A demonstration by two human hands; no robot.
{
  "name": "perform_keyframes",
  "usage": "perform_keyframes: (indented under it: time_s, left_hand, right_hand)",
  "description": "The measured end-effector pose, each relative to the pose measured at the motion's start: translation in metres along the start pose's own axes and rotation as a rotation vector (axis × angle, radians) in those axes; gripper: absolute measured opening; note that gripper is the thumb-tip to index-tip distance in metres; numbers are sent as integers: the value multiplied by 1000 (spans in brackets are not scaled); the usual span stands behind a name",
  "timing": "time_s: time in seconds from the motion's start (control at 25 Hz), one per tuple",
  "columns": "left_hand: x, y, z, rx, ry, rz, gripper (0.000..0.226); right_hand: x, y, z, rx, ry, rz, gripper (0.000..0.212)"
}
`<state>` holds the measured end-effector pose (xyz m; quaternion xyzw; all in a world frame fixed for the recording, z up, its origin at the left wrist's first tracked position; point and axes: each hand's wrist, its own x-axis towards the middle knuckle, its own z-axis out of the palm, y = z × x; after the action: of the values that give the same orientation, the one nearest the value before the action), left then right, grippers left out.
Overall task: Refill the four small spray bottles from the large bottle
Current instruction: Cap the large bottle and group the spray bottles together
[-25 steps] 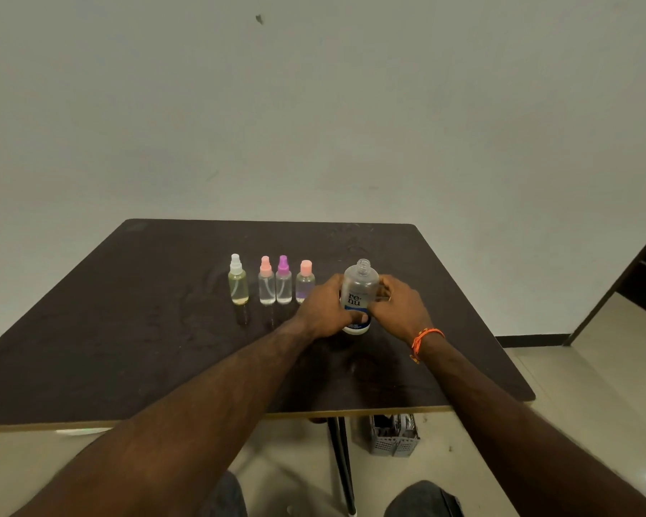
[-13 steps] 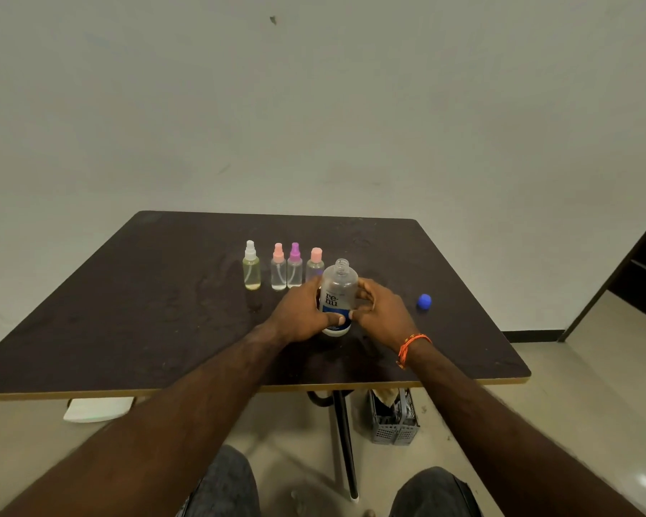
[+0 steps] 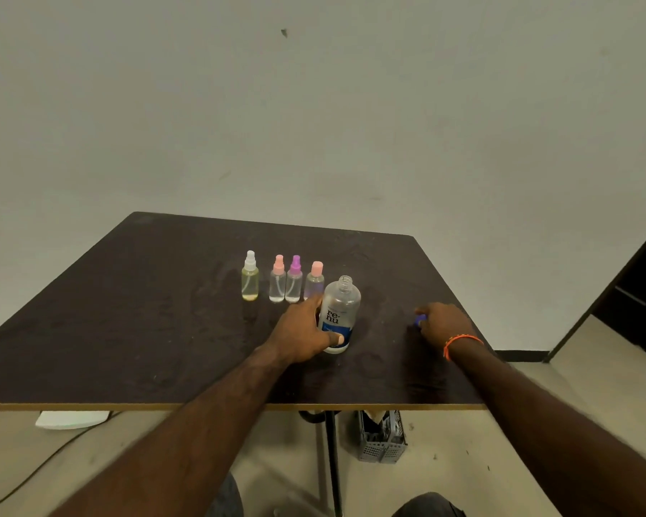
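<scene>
The large bottle (image 3: 339, 315) is kept upright near the table (image 3: 127, 330) middle, uncapped, wrapped by the left hand (image 3: 303, 333) with thumb across the label, likely to steady it for pouring. The blue cap (image 3: 420, 321) is reached over by the right hand (image 3: 442, 322) well to the right; whether it is pinched cannot be told. The four small spray bottles (image 3: 284, 279) are lined up just behind, tops on, unfilled yet.

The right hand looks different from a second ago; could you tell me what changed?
The right hand let go of the large bottle and moved right to the blue cap. The left hand keeps its grip on the bottle; the four spray bottles stayed put.
</scene>
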<state>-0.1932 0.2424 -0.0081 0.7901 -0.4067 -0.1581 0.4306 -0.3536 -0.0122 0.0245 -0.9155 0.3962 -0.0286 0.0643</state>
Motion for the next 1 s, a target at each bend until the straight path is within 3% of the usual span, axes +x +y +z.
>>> perform_keyframes:
  time_s: [0.32,0.56,0.76,0.88,1.0]
  left_hand:
    - [-4,1,0,-33,2,-25,71]
    - [-7,5,0,-18,-13,-44,75]
    - [-4,22,-1,-63,90,38,106]
    - [3,30,1,-34,172,74,74]
    - [2,23,1,-80,162,76,73]
  right_hand:
    - [-11,-10,4,-1,26,-62,24]
    - [-43,-38,12,159,-14,-170,30]
    - [-54,-85,-50,458,299,-333,27]
    - [-60,-114,-88,446,267,-469,26]
    - [-61,-131,-90,302,121,-547,28]
